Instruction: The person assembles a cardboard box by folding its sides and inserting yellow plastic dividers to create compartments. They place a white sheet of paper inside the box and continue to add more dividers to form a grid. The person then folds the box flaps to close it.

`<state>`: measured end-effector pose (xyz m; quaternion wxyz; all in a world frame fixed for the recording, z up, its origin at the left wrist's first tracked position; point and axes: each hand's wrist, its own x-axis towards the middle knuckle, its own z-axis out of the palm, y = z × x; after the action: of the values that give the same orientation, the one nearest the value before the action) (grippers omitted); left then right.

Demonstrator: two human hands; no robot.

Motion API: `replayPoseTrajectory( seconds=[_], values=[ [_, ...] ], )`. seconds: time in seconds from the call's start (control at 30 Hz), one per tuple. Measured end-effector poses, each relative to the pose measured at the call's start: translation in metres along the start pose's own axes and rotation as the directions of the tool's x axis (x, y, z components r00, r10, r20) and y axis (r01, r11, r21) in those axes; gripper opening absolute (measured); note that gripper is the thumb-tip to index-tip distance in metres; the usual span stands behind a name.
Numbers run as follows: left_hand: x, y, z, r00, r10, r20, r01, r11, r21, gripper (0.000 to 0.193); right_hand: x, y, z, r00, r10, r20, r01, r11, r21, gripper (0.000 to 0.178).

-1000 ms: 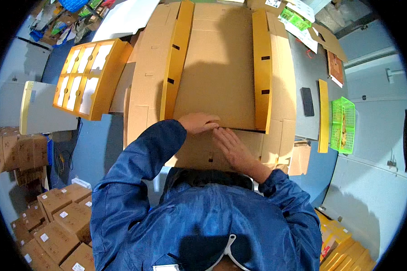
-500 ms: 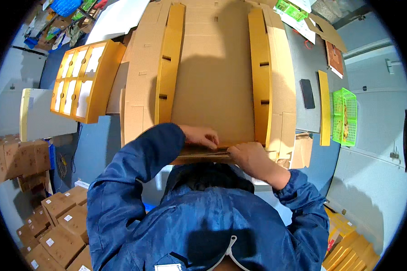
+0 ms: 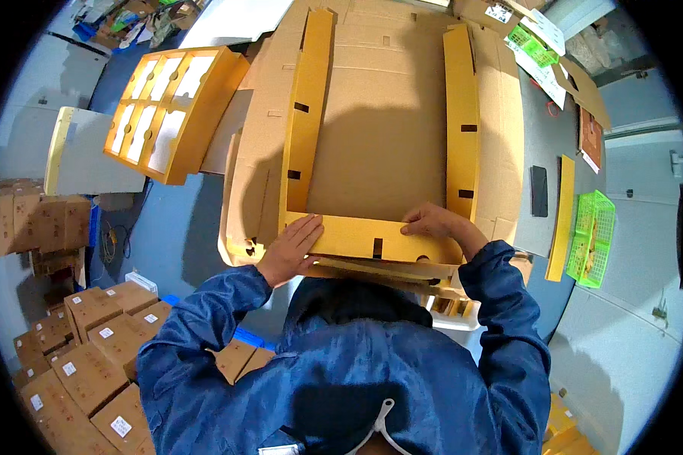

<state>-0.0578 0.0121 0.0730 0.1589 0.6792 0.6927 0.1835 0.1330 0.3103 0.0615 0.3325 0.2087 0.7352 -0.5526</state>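
Note:
A yellow cardboard strip [image 3: 345, 236] with a dark slot runs across the near side of a big brown cardboard sheet [image 3: 379, 159]. Flat across its left end lie the outstretched fingers of my left hand [image 3: 288, 250], the thumb apart below. With bent fingers, my right hand [image 3: 438, 222] pinches the strip's upper edge near its right end. Slotted yellow walls stand along both sides, one on the left [image 3: 308, 114] and one on the right [image 3: 461, 125]. Together the three pieces form a U around the brown surface.
A yellow divided box [image 3: 176, 106] with white compartments stands at left. On the grey table at right are a black phone [image 3: 539, 191], a loose yellow strip [image 3: 561, 220] and a green basket [image 3: 590, 239]. Brown cartons [image 3: 91, 371] are stacked at lower left.
The near yellow strip now shows its slotted face between the side walls. My left hand has moved left to its end; my right hand has moved slightly up. The whole view has shifted.

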Motion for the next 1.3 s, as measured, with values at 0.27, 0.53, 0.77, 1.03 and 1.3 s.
replayPoseTrajectory(
  seconds=[0.27, 0.53, 0.77, 1.03, 1.3],
  values=[
    [-0.003, -0.005, 0.009, 0.993, 0.036, 0.11, -0.049, 0.991, 0.122, 0.072, -0.104, 0.024, 0.063, 0.774, -0.489, -0.403, -0.153, 0.473, -0.868, 0.041],
    [0.001, -0.017, 0.02, 0.962, 0.023, 0.274, -0.04, 0.998, 0.057, 0.03, -0.065, 0.059, 0.074, 0.769, -0.507, -0.389, -0.076, 0.532, -0.843, 0.024],
    [0.01, -0.027, 0.017, 0.938, 0.028, 0.344, -0.091, 0.981, 0.169, 0.009, -0.065, 0.048, 0.074, 0.836, -0.435, -0.334, -0.189, 0.342, -0.92, 0.014],
    [0.032, -0.026, 0.016, 0.752, -0.112, 0.649, 0.043, 0.992, 0.121, 0.024, -0.049, 0.066, 0.059, 0.939, -0.276, -0.204, 0.007, 0.61, -0.792, 0.014],
    [-0.02, -0.014, 0.011, 0.987, 0.124, 0.102, -0.155, 0.9, 0.407, 0.028, -0.065, 0.057, 0.065, 0.616, -0.698, -0.364, 0.108, 0.533, -0.839, 0.021]
  ],
)
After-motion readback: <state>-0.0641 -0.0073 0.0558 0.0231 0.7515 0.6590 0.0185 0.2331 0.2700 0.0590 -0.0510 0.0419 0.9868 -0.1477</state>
